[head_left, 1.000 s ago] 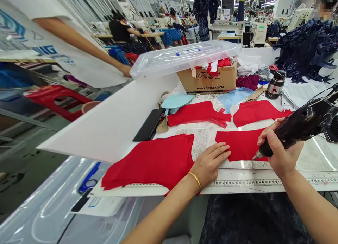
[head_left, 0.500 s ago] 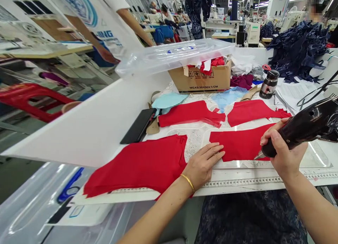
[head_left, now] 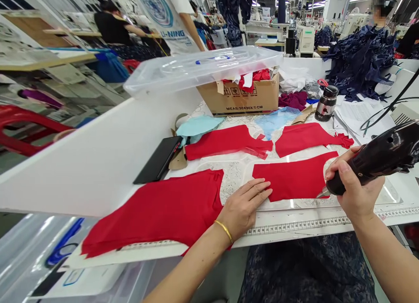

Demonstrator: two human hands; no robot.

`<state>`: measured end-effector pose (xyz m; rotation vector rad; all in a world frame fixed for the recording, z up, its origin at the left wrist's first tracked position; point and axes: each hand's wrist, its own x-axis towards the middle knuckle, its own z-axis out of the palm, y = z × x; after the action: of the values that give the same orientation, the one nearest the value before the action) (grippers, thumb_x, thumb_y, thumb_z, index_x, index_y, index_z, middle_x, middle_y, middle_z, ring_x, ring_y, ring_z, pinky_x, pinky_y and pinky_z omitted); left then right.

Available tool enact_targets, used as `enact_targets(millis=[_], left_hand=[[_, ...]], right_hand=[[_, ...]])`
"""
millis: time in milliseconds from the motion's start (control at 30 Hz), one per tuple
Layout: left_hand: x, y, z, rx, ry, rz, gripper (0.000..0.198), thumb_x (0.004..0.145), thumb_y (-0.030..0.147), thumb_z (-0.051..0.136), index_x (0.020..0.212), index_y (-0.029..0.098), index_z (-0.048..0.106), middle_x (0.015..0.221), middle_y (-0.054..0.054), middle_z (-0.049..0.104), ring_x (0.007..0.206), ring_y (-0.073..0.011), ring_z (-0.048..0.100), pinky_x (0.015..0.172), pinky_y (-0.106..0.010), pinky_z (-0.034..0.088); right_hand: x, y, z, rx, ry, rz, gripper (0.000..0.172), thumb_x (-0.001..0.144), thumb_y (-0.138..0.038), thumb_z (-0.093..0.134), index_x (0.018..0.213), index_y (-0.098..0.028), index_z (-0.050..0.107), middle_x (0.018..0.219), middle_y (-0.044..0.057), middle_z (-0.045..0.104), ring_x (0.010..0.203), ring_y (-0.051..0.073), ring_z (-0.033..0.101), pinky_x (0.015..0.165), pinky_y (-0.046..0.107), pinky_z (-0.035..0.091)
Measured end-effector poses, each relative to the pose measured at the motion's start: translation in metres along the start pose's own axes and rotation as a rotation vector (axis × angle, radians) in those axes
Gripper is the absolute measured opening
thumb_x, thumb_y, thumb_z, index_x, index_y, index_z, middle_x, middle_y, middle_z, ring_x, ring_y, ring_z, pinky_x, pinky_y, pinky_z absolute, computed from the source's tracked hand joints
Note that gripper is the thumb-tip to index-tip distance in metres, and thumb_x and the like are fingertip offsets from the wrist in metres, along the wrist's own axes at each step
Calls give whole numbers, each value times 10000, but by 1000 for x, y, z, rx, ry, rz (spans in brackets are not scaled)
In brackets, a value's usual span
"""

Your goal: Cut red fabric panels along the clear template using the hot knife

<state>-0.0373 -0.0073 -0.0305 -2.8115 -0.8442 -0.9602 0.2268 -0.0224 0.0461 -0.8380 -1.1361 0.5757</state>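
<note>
My left hand lies with its fingers stretched out, the fingertips on the left end of a red fabric piece. In my right hand is a black handheld power tool with a pointed metal tip. That tip touches the lower edge of the same red piece, near its right end. Beside my left forearm lies a stack of red fabric pieces. Farther back on the table are two more cut red pieces, one on the left and another on the right.
A printed ruler tape runs along the table's front edge. Behind the fabric stand a cardboard box under a clear plastic lid, and a dark bottle. A black flat case lies left. A person in white stands beyond.
The tool's tip has slid a little to the right along the red piece's lower edge. My left hand keeps its place on the fabric. The view has turned slightly right.
</note>
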Motion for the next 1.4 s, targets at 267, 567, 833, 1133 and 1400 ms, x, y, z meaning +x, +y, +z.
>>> enact_targets(millis=[267, 567, 833, 1133, 1400], left_hand=[[-1, 0, 1, 11, -1, 2, 530, 843, -77, 421, 1244, 145, 686, 1248, -116, 732, 1243, -253, 627, 1029, -431, 607], [4, 22, -10, 73, -133, -3, 512, 825, -49, 441, 1253, 119, 667, 1300, -141, 714, 1229, -255, 653, 1047, -430, 593], [3, 34, 3, 132, -176, -88, 509, 811, -9, 488, 1287, 87, 641, 1331, -175, 692, 1295, -288, 623, 1090, -458, 559], [-5, 30, 12, 104, -113, -127, 471, 853, 39, 471, 1288, 92, 645, 1310, -188, 701, 1266, -295, 646, 1066, -472, 568], [-6, 29, 17, 87, -99, -169, 531, 796, 58, 497, 1310, 72, 632, 1373, -210, 668, 1318, -320, 617, 1086, -497, 550]], right_hand=[[1, 5, -9, -38, 26, 20, 211, 893, -302, 742, 1014, -257, 575, 649, -67, 629, 540, 148, 603, 519, 308, 479], [12, 4, 9, 103, 77, -45, 307, 838, -367, 793, 1021, -254, 574, 640, -70, 637, 491, 143, 600, 490, 301, 499], [29, 45, 80, 198, 69, -63, 324, 836, -404, 782, 929, -250, 512, 621, -88, 610, 454, 115, 594, 460, 260, 524], [37, 71, 119, 207, 53, 1, 399, 820, -428, 787, 992, -270, 463, 668, -77, 604, 463, 139, 627, 467, 294, 549], [35, 67, 148, 277, 30, -56, 372, 811, -370, 780, 998, -255, 479, 631, -113, 601, 452, 106, 601, 483, 260, 516]])
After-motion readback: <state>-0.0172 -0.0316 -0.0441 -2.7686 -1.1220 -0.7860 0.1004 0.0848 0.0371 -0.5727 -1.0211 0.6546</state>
